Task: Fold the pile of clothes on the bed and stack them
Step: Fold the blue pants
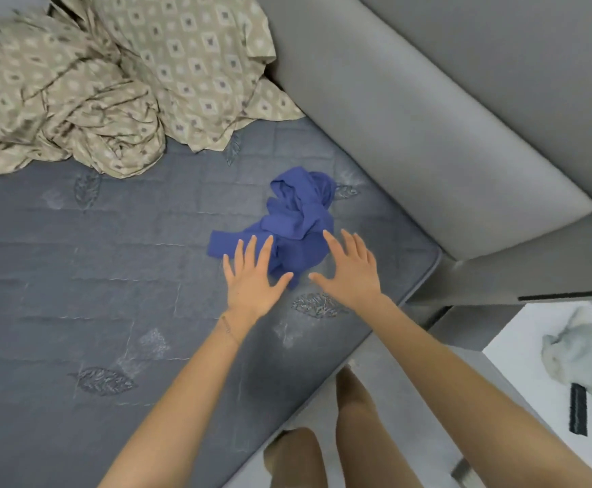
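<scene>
Two splayed hands [252, 276] [352, 272] flank blue garment [299, 220], elongated near-far.

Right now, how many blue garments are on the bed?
1: the blue garment lies crumpled near the mattress corner, by the left hand and right hand. The patterned sheet could hide others.

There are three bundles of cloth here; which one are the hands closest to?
The plain blue garment, crumpled between the left hand and the right hand. The patterned beige sheet lies farther up the mattress, and the pale cloth is on the floor.
</scene>
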Motion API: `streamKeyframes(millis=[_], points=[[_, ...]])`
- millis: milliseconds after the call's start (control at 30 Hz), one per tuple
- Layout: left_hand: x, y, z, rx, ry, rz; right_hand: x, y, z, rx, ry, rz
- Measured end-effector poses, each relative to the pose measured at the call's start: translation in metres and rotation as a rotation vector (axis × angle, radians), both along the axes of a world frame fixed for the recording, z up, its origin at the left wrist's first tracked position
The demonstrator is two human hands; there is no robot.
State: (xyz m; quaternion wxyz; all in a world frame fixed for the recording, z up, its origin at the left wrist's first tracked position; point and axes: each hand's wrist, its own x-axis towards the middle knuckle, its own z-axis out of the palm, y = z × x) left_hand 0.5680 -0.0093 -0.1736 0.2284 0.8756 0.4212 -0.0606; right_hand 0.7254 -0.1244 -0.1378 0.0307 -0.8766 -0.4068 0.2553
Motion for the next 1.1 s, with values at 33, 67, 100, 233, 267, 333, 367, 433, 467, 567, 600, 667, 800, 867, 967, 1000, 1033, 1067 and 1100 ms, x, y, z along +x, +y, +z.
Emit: streamKeyframes(millis=[33,67,100,233,267,333,367,433,467,567,600,667,800,867,967,1000,1033,1067,1100], points=[[0.012,0.003,-0.012,-0.014,0.01,0.029,0.014,0.006,-0.011,-0.003,0.014,0.01],[0.025,0.005,-0.025,-0.036,0.026,0.064,0.029,0.013,-0.023,-0.007,0.021,0.028],[0.037,0.007,-0.038,-0.068,0.046,0.098,0.044,0.018,-0.035,-0.011,0.029,0.044],[0.074,0.019,-0.092,-0.138,0.083,0.226,0.091,0.045,-0.08,-0.022,0.085,0.089],[0.081,0.021,-0.105,-0.152,0.087,0.256,0.101,0.052,-0.092,-0.031,0.105,0.099],[0.09,0.027,-0.13,-0.175,0.105,0.302,0.116,0.066,-0.116,-0.049,0.131,0.111],[0.093,0.03,-0.142,-0.191,0.109,0.331,0.121,0.073,-0.128,-0.055,0.144,0.117],[0.095,0.036,-0.166,-0.22,0.108,0.385,0.127,0.087,-0.153,-0.063,0.175,0.129],[0.095,0.04,-0.177,-0.229,0.108,0.412,0.128,0.093,-0.166,-0.065,0.191,0.138],[0.091,0.05,-0.207,-0.26,0.119,0.505,0.128,0.109,-0.201,-0.093,0.232,0.149],[0.089,0.052,-0.215,-0.253,0.128,0.527,0.127,0.113,-0.211,-0.103,0.249,0.143],[0.086,0.053,-0.228,-0.184,0.171,0.494,0.124,0.121,-0.229,-0.1,0.298,0.109],[0.082,0.052,-0.24,-0.007,0.202,0.384,0.116,0.128,-0.249,-0.023,0.29,0.051],[0.079,0.054,-0.242,0.034,0.142,0.373,0.114,0.13,-0.253,0.06,0.323,0.004],[0.073,0.061,-0.238,0.009,0.035,0.405,0.103,0.135,-0.245,0.159,0.442,-0.067],[0.07,0.063,-0.234,-0.029,-0.028,0.447,0.097,0.137,-0.239,0.184,0.463,-0.076],[0.066,0.063,-0.228,-0.072,-0.112,0.504,0.089,0.138,-0.232,0.204,0.491,-0.082],[0.061,0.062,-0.219,-0.117,-0.213,0.57,0.081,0.14,-0.223,0.229,0.521,-0.085],[0.056,0.06,-0.21,-0.167,-0.32,0.644,0.071,0.141,-0.212,0.25,0.551,-0.082]])
